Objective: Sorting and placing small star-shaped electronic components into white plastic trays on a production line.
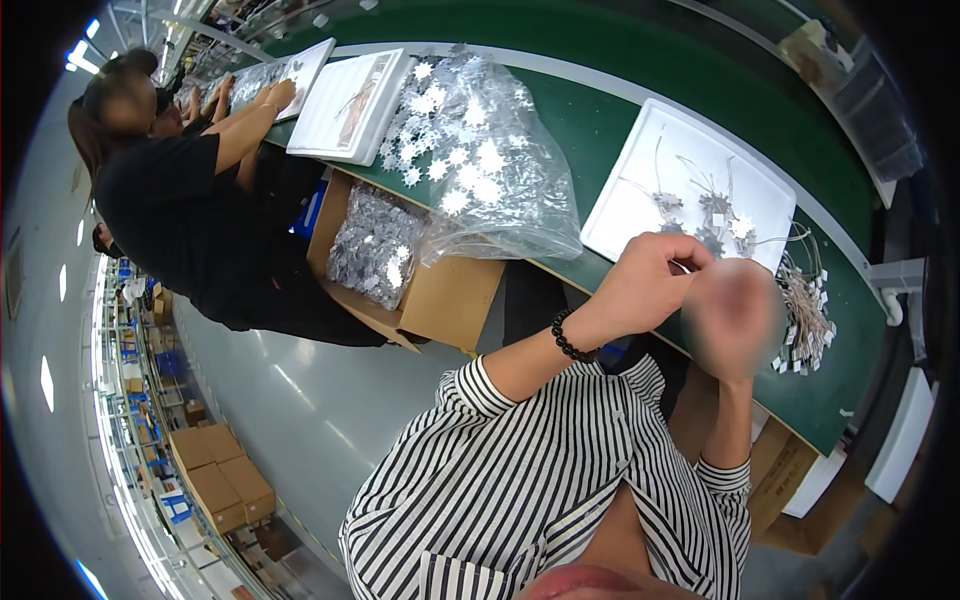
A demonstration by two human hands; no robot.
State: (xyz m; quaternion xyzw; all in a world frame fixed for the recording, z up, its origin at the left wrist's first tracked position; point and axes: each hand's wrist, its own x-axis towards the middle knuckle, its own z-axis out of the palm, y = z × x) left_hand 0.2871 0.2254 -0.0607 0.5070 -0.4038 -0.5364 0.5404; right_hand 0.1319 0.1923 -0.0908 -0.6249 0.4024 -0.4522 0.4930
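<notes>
My left hand [652, 283], with a black bead bracelet at its wrist, is raised over the near edge of a white tray [612, 212]. Its thumb and fingers are pinched together; what is between them is hidden. Close against it is my right hand [735, 318], smeared by a blur so that its fingers do not show. Inside the tray lie several silver star-shaped metal pieces [715, 207] with thin wires. Beside my right hand, a bundle of thin wires with white tags [805, 325] rests on the green table [845, 385].
Left of the tray, a clear plastic bag [540, 190] spills silver star-shaped pieces [440, 130]. Beyond it stands another white tray [325, 120]. Below the table edge is an open cardboard box [455, 300] holding a filled bag [375, 245]. A person in black [190, 220] works at the left.
</notes>
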